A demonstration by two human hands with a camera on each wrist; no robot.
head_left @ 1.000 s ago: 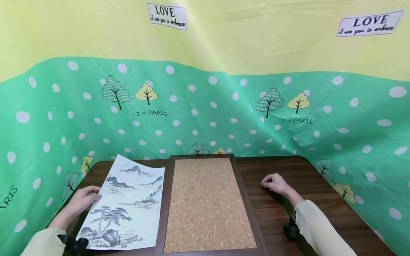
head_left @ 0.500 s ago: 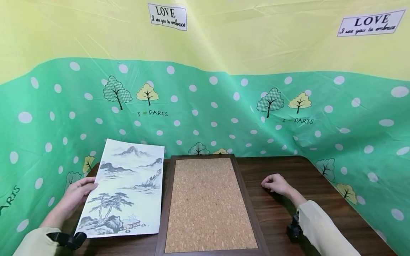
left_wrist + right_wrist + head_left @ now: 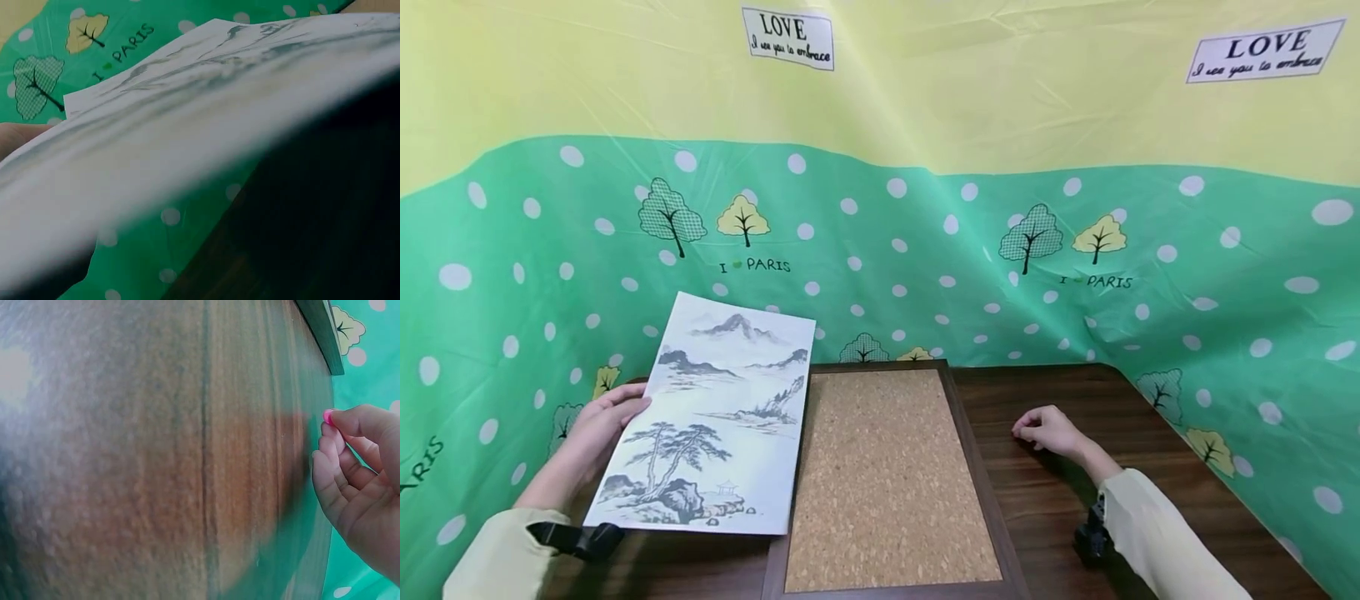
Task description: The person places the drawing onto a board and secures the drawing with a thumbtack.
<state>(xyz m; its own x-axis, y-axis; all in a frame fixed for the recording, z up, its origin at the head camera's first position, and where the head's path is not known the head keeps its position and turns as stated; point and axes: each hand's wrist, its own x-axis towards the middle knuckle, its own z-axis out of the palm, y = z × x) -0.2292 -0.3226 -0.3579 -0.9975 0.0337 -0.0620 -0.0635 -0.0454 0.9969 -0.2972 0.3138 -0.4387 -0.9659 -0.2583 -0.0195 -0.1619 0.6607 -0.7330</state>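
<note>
While the left hand (image 3: 610, 421) pinched the left edge of a paper picture (image 3: 707, 417), thumb over the printed side, the sheet hung tilted above the left part of the dark wooden desk (image 3: 1037, 385). Its printed mountains and pines faced up toward the head camera, and its right edge overlapped the left side of the cork board's brown frame (image 3: 976, 471) in that view; whether the two touched could not be told. The cork board (image 3: 887, 475) lay on the desk between the hands. To its right, well apart from the sheet, the right hand (image 3: 1049, 432) had its grip closed at the fingertips, thumb and finger pinching a small pink thing (image 3: 328, 416), mostly hidden. Behind the desk hung a green and yellow cloth (image 3: 910, 217).
</note>
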